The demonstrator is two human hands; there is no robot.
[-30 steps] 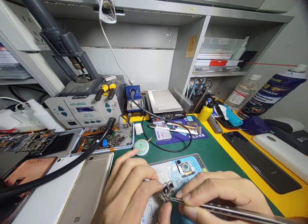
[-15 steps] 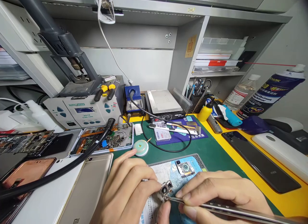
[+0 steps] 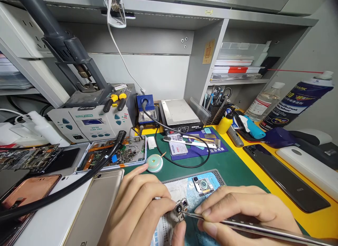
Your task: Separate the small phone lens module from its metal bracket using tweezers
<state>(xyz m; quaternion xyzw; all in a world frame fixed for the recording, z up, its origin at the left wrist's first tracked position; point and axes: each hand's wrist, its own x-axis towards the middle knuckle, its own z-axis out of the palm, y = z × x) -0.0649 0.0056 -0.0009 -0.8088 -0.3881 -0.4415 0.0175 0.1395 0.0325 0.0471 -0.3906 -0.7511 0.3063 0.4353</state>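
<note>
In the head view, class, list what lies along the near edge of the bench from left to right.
Copper-coloured phone back → gold phone → left hand → small camera module → right hand holding tweezers → black phone.

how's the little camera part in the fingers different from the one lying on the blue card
The held camera part is pinched in the left hand and touched by the tweezers from the right hand; the loose camera part lies flat on the blue card, untouched. The loose one looks wider. Both are small metal-framed lens parts.
</note>
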